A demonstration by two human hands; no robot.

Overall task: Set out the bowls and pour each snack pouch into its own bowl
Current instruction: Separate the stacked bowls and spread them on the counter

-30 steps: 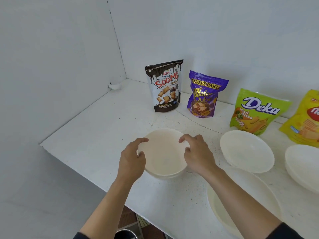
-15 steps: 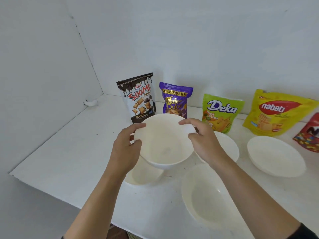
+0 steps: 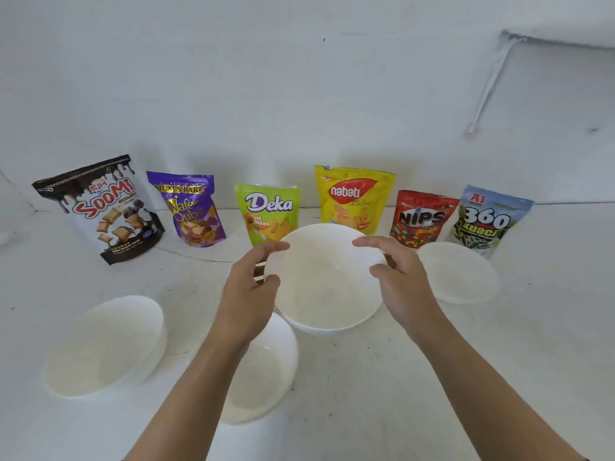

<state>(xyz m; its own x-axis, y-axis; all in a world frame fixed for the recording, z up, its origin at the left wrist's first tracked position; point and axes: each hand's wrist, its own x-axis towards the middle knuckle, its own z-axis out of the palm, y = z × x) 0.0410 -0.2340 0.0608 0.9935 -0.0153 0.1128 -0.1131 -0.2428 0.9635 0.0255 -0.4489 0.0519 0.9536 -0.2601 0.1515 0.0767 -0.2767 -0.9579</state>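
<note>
I hold a white bowl (image 3: 324, 281) above the table, in front of the Deka and nabati pouches. My left hand (image 3: 248, 294) grips its left rim and my right hand (image 3: 399, 281) grips its right rim. Three more white bowls sit on the white table (image 3: 466, 377): one at the left (image 3: 103, 347), one partly under my left arm (image 3: 263, 374), one at the right (image 3: 459, 274). Six pouches stand upright along the wall: Soomi (image 3: 103, 207), Wafer Qube (image 3: 191, 207), Deka (image 3: 266, 211), nabati (image 3: 352, 197), Nips (image 3: 419, 217) and 360 Kuaci (image 3: 486, 217).
A white wall (image 3: 299, 94) closes off the back of the table right behind the pouches. A thin white cable (image 3: 489, 81) hangs down the wall at the upper right.
The bowl was lifted off the stack at the left and carried right, now in front of the Deka and nabati pouches. The view swung right, bringing the Nips and 360 Kuaci pouches into sight.
</note>
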